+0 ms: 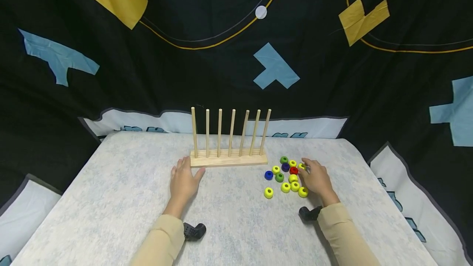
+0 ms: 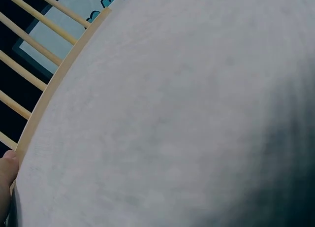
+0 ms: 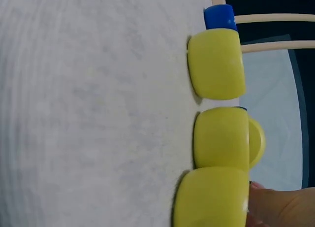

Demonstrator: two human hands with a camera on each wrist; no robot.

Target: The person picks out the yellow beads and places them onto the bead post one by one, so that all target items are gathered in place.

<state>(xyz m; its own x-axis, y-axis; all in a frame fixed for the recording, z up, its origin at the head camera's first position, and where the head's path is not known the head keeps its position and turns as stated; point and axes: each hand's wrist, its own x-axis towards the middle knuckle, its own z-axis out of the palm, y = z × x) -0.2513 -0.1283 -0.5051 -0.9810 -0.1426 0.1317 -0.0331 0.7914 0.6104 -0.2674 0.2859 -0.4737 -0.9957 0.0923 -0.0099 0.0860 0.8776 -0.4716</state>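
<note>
A wooden rack [image 1: 229, 159] with a row of upright dowels stands on the table. My left hand [image 1: 183, 182] rests at the left end of its base, fingers along the end and thumb on the front edge. The left wrist view shows that thumb [image 2: 7, 170] against the base. To the right lie round beads with holes: several yellow, two green, one red [image 1: 293, 170], one blue [image 1: 268, 175] and one dark blue [image 1: 285, 167]. My right hand [image 1: 317, 177] pinches a yellow bead [image 1: 301, 166] at the group's right side, thumb and index finger at opposite sides of it.
Yellow beads [image 3: 211, 197] stand close in front of the right hand in the right wrist view. One yellow bead [image 1: 268, 193] lies apart at the near left of the group. Black patterned cloth [image 1: 207, 77] hangs behind and beside the pale table [image 1: 236, 225].
</note>
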